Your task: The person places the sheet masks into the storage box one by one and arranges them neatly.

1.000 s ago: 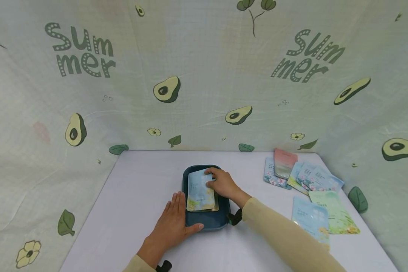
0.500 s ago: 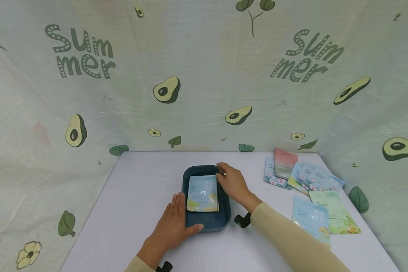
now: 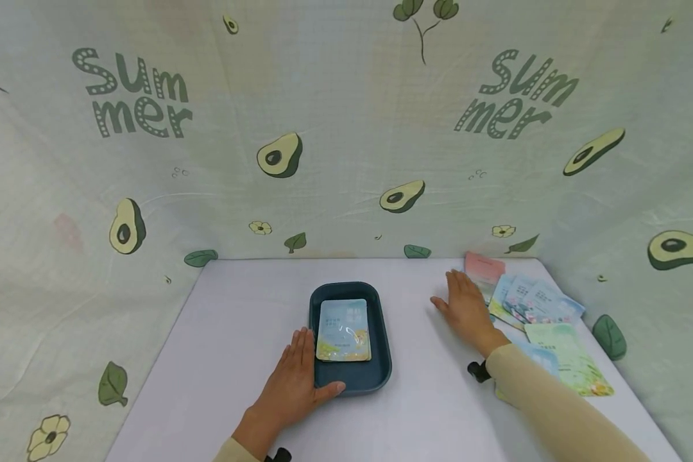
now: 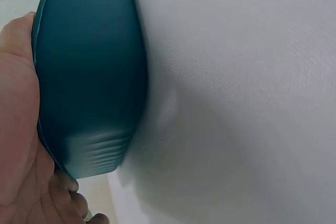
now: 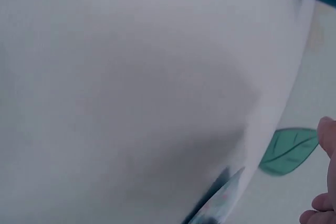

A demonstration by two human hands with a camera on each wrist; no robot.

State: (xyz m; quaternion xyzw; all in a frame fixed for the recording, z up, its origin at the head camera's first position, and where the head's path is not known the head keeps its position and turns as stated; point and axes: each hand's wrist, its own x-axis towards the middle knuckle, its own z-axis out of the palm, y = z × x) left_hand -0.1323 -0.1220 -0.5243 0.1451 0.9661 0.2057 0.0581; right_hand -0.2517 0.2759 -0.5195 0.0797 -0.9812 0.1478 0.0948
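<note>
Against tray [image 3: 355, 377], your left hand [image 3: 290, 382] straight-fingered; your right hand [image 3: 468, 312], spread, empty, nearer pink packet [image 3: 485, 267] just beyond, long axis fore-and-aft.

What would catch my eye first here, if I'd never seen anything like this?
Probably the dark blue tray near the middle of the white table, with a pale blue packet lying inside it. Next, the colourful packets spread along the table's right side. Behind stands a pale cloth with printed avocados.
</note>
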